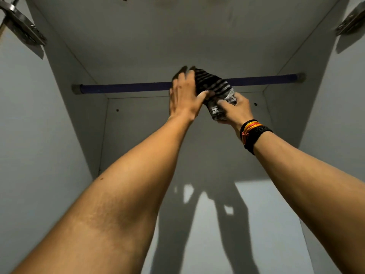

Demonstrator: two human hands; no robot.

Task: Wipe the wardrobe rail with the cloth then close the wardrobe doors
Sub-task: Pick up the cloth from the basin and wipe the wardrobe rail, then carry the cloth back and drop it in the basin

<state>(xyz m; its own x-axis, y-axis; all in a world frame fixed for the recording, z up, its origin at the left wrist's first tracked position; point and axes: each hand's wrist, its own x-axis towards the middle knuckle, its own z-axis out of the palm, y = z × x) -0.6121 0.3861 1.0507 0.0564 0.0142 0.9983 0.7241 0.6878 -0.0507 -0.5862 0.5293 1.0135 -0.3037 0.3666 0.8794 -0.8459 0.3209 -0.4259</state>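
Observation:
A dark blue rail [126, 88] runs across the top of the white wardrobe from wall to wall. A black-and-grey striped cloth [214, 89] is draped over the rail near its middle. My left hand [184, 95] presses against the cloth from the left, fingers over its top and thumb on its lower part. My right hand [236, 110], with coloured bands and a black strap at the wrist, pinches the cloth's hanging lower end. The rail's middle is hidden behind the cloth and hands.
The wardrobe's white ceiling panel [187, 36] is close above the rail, with side walls at left and right. Metal door hinges show at the upper left [21, 26] and upper right [351, 20]. The back panel [138, 135] carries my arms' shadows.

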